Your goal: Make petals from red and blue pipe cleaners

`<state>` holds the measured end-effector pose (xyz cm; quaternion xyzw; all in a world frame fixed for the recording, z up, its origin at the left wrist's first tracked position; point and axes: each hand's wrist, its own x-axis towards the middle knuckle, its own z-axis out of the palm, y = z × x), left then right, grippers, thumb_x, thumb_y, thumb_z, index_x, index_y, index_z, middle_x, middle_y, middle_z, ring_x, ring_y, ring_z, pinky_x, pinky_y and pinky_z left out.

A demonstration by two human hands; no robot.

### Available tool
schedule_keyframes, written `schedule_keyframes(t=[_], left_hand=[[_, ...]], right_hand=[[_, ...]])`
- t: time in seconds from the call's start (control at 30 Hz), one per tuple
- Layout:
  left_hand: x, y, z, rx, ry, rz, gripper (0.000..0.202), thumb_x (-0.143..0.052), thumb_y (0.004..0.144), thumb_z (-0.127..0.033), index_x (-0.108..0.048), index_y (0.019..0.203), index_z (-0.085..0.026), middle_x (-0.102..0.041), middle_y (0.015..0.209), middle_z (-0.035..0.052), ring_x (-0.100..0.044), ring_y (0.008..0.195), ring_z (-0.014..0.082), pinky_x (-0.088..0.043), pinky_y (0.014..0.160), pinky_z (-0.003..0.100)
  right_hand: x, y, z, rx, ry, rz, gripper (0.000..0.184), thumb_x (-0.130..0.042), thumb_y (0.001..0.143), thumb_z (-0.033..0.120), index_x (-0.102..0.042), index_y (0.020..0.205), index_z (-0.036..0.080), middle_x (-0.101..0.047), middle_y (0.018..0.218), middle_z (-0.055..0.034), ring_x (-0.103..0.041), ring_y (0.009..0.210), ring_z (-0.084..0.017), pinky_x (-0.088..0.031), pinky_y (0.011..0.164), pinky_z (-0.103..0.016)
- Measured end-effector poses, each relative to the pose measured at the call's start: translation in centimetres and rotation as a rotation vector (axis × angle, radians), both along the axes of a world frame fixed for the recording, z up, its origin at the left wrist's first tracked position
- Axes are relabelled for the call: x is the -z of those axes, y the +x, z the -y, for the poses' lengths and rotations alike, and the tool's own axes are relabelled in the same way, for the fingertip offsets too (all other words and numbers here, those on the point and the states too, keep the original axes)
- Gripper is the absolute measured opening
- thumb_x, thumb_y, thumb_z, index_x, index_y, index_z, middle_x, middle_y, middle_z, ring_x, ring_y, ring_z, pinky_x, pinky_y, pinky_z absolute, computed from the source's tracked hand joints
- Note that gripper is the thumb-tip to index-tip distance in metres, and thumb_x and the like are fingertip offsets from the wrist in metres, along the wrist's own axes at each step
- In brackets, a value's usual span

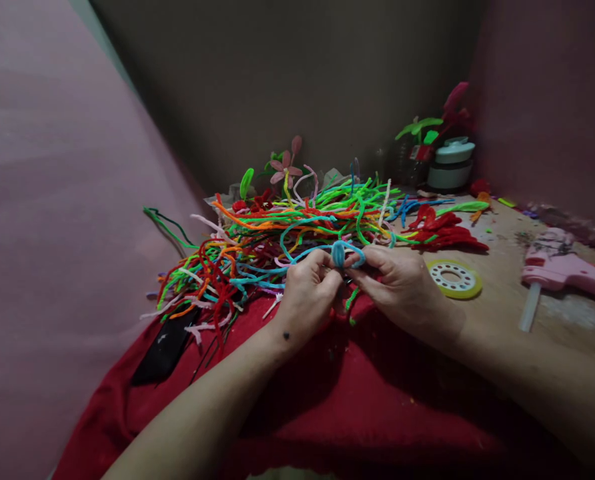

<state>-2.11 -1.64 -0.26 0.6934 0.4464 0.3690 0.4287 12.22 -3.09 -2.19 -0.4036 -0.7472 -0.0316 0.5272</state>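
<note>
My left hand (307, 290) and my right hand (397, 283) meet over a red cloth (327, 393), both pinching a light blue pipe cleaner (338, 253) that is wound into a small coil between the fingertips. A loose loop of the same blue strand curves up and left from the coil. Just beyond the hands lies a big tangled pile of pipe cleaners (277, 233) in green, orange, red, pink and blue.
A yellow-green tape roll (454, 278) lies right of my right hand. A pink glue gun (562, 267) rests at the right edge. Red pipe-cleaner shapes (445, 233), finished flowers (285, 167), a lidded jar (452, 163) and a black phone (165, 347) surround the work area.
</note>
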Motion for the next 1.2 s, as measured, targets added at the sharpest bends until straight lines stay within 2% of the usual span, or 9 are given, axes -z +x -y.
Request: schedule_keyframes(t=[0.1,0.3,0.5,0.57,0.73,0.83,0.97,1.1,1.2], left_hand=[[0.1,0.0,-0.1,0.026,0.013,-0.003,0.004,-0.045,0.074,-0.017,-0.046,0.072,-0.019,-0.056,0.045,-0.0052,-0.053,0.033,0.0122,-0.034,0.031,0.018],[0.1,0.0,0.0,0.019,0.008,-0.035,0.006,-0.047,0.073,-0.017,-0.044,0.069,-0.02,-0.056,0.048,-0.0057,-0.053,0.033,0.0114,-0.035,0.03,0.018],[0.4,0.0,0.1,-0.003,0.084,-0.047,0.008,-0.047,0.074,-0.016,-0.043,0.067,-0.02,-0.055,0.048,-0.0062,-0.052,0.035,0.0086,-0.035,0.035,0.016],[0.5,0.1,0.1,0.0,0.075,-0.031,0.007,-0.047,0.074,-0.017,-0.045,0.068,-0.019,-0.055,0.048,-0.0062,-0.051,0.035,0.0082,-0.034,0.034,0.016],[-0.1,0.2,0.1,0.013,0.007,0.057,0.006,-0.051,0.076,-0.021,-0.048,0.072,-0.017,-0.058,0.051,-0.0047,-0.052,0.035,0.008,-0.038,0.035,0.016],[-0.7,0.1,0.0,-0.004,-0.036,0.096,0.007,-0.053,0.076,-0.021,-0.048,0.073,-0.016,-0.058,0.05,-0.0047,-0.052,0.033,0.0084,-0.038,0.032,0.016],[-0.8,0.1,0.0,-0.02,-0.011,0.083,0.007,-0.053,0.076,-0.021,-0.049,0.073,-0.016,-0.058,0.049,-0.0052,-0.05,0.032,0.0074,-0.038,0.032,0.015],[-0.2,0.2,-0.1,-0.03,0.028,0.033,0.008,-0.052,0.077,-0.022,-0.049,0.072,-0.016,-0.06,0.052,-0.0038,-0.049,0.031,0.0063,-0.038,0.034,0.015],[0.3,0.1,-0.2,-0.04,0.107,-0.028,0.007,-0.05,0.079,-0.023,-0.05,0.075,-0.017,-0.06,0.053,-0.0035,-0.051,0.035,0.0068,-0.038,0.036,0.016]], right_hand=[[0.1,0.1,-0.2,0.019,0.003,0.013,0.015,-0.056,0.076,0.008,-0.053,0.064,0.017,-0.053,0.058,0.001,-0.049,0.053,-0.011,-0.034,0.052,-0.022],[0.3,0.2,-0.3,-0.042,0.003,0.047,0.01,-0.053,0.078,0.009,-0.057,0.073,0.017,-0.056,0.063,-0.0008,-0.05,0.056,-0.012,-0.036,0.056,-0.023],[0.2,0.1,-0.2,0.042,-0.145,-0.023,0.015,-0.056,0.075,0.013,-0.054,0.061,0.017,-0.05,0.054,0.0014,-0.045,0.051,-0.01,-0.033,0.052,-0.023],[0.0,0.1,-0.3,0.015,-0.224,-0.082,0.014,-0.057,0.075,0.015,-0.056,0.061,0.016,-0.052,0.055,0.0012,-0.046,0.052,-0.011,-0.035,0.053,-0.023],[-0.8,0.3,0.0,-0.141,-0.534,-0.319,0.014,-0.058,0.076,0.024,-0.063,0.067,0.015,-0.062,0.062,-0.0004,-0.053,0.057,-0.013,-0.039,0.054,-0.023],[-1.3,0.4,0.5,-0.132,-0.502,-0.322,0.021,-0.056,0.08,0.029,-0.063,0.066,0.016,-0.061,0.06,-0.0001,-0.052,0.055,-0.012,-0.038,0.052,-0.023],[-1.2,0.3,0.6,-0.015,-0.448,-0.301,0.023,-0.055,0.081,0.028,-0.061,0.062,0.016,-0.056,0.055,0.0006,-0.047,0.053,-0.011,-0.035,0.051,-0.023],[-0.9,0.2,0.3,-0.038,-0.536,-0.357,0.026,-0.055,0.08,0.029,-0.059,0.058,0.015,-0.052,0.051,0.0018,-0.044,0.05,-0.01,-0.033,0.048,-0.023],[-1.0,0.2,0.2,-0.109,-0.628,-0.476,0.026,-0.056,0.08,0.03,-0.06,0.059,0.015,-0.056,0.053,0.0006,-0.048,0.051,-0.011,-0.037,0.05,-0.023]])
